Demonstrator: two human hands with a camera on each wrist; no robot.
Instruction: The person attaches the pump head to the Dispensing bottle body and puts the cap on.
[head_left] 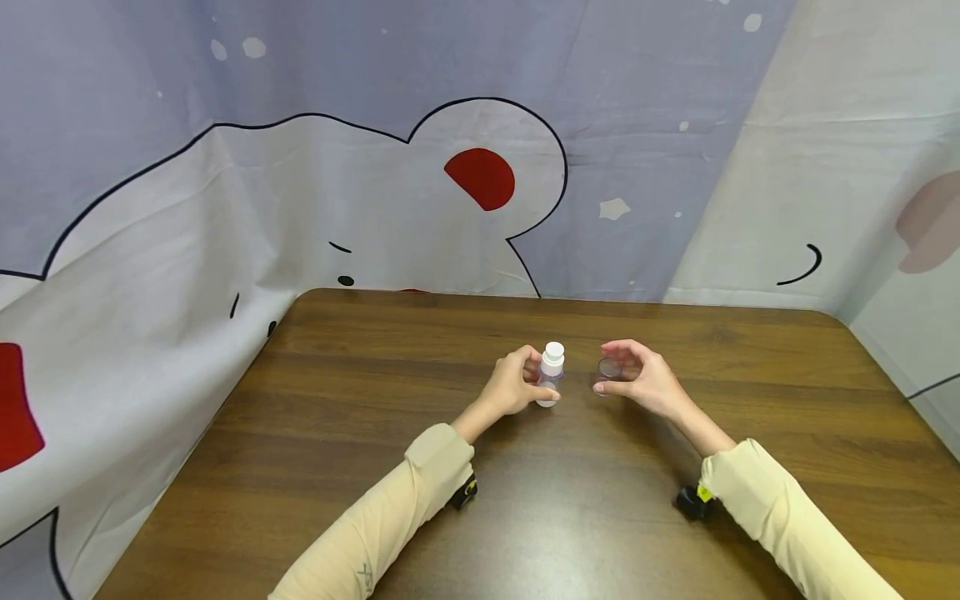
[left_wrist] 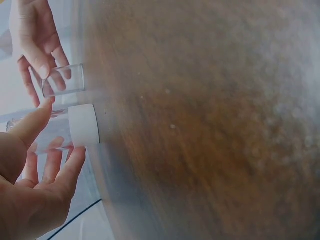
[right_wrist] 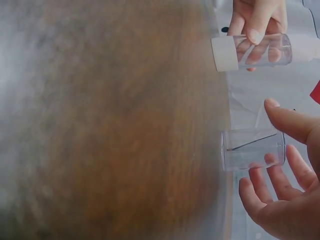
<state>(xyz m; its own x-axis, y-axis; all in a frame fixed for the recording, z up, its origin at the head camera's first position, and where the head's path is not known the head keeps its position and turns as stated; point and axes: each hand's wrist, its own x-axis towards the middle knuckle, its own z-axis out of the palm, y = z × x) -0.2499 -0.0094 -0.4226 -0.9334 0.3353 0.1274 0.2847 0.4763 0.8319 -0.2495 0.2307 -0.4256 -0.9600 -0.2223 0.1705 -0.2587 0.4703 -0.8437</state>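
Note:
A small bottle with a see-through body, a white top and a white base stands upright on the wooden table. My left hand holds it from the side, thumb on the near side and fingers behind. Just to the right stands a clear cylindrical cap, upright on the table. Around that cap curves my right hand, and the right wrist view has a gap between its thumb and the clear wall. Its other fingertips are right at the opposite side of the cap.
The brown wooden table reaches back to a printed cloth hanging behind and beside it. Black wrist devices are worn under both forearms, below pale rolled sleeves.

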